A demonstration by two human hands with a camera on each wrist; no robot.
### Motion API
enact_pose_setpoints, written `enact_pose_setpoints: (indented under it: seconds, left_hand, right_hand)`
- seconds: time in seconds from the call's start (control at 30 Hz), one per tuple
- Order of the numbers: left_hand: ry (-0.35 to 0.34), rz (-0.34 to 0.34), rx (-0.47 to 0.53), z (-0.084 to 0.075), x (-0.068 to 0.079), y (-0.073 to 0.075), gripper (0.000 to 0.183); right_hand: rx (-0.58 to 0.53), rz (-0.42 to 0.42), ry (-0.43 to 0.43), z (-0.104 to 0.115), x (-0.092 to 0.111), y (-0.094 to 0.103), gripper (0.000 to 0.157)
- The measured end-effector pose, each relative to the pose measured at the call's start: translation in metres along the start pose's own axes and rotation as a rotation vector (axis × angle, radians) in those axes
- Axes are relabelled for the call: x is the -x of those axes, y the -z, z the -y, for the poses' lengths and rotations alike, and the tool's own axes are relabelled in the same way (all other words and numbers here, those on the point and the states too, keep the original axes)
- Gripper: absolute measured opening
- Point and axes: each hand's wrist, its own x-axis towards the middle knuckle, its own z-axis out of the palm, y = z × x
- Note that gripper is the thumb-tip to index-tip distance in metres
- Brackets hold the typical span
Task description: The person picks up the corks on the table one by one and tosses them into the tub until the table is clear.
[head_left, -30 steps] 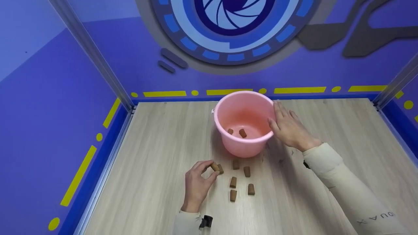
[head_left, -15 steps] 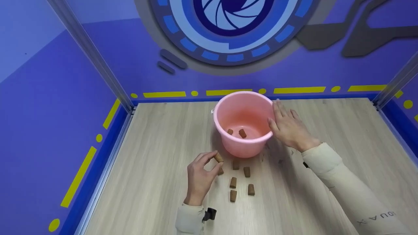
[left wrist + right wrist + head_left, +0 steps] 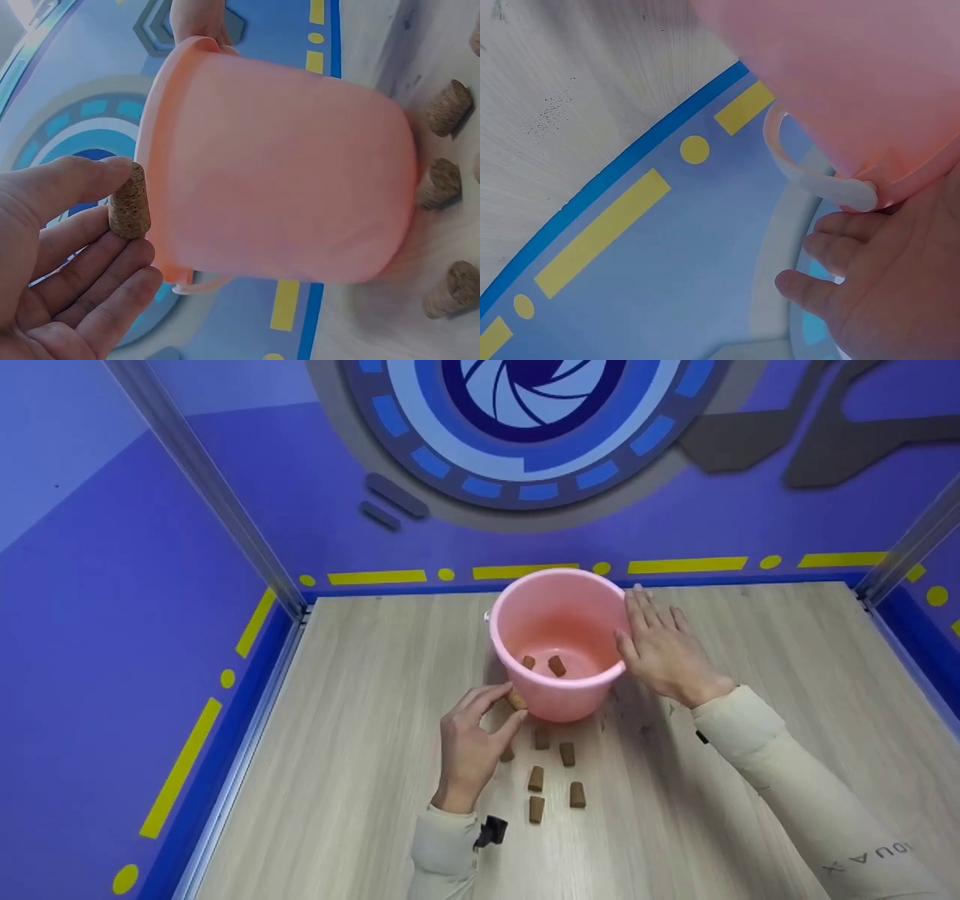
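Left hand (image 3: 471, 746) pinching a cork (image 3: 517, 701) at seven o'clock of pink bucket (image 3: 566, 705), right hand (image 3: 664, 658) straight-fingered against it at three, sleeve lettering (image 3: 870, 858) at four, X readable

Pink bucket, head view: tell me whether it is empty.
No, two brown corks lie inside the pink bucket.

Cream sleeves (image 3: 806, 791), the right one bearing dark lettering (image 3: 868, 858), have black fittings (image 3: 491, 832) at the cuffs (image 3: 739, 721).

Two corks (image 3: 556, 666) in bucket (image 3: 566, 703), six before it on table (image 3: 360, 720), wall (image 3: 465, 547) behind
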Motion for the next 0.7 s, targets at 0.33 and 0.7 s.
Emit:
enact_pose_setpoints:
  seconds: [0.33, 0.7]
  left_hand:
    - [-0.077, -0.021, 0.003, -0.008, -0.019, -0.006, 0.038]
    - [-0.133, 0.016, -0.002, -0.013, -0.035, -0.013, 0.039]
  right_hand:
    - [0.005, -0.019, -0.001, -0.002, 0.0, 0.0, 0.07]
    - [0.004, -0.014, 0.003, -0.001, 0.0, 0.0, 0.071]
